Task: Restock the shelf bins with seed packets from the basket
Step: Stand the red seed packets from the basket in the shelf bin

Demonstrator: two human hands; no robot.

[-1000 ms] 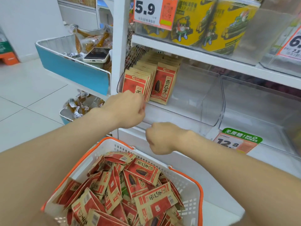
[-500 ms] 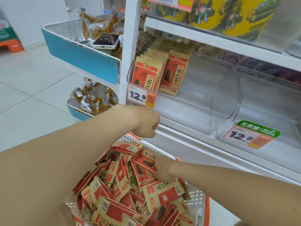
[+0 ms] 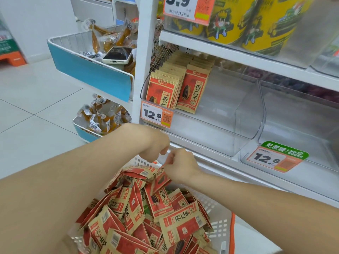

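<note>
A white basket with an orange rim (image 3: 224, 228) sits below me, heaped with several red and tan seed packets (image 3: 146, 213). My right hand (image 3: 180, 165) pinches one seed packet (image 3: 161, 180) by its top edge and holds it just above the heap. My left hand (image 3: 156, 143) hovers with curled fingers right beside the right hand, holding nothing that I can see. On the shelf, a clear bin (image 3: 229, 114) holds two upright rows of the same packets (image 3: 176, 87) at its left side; its right part is bare.
A second clear bin (image 3: 297, 125) to the right holds no packets behind its 12.8 price tag (image 3: 273, 160). Yellow tubs (image 3: 260, 21) stand on the shelf above. To the left, blue-fronted wire baskets (image 3: 88, 70) hold snack packs and a phone (image 3: 117, 55).
My right hand has lifted out of the heap with one packet pinched in it. My left hand stays curled above the basket and now sits close to the right hand.
</note>
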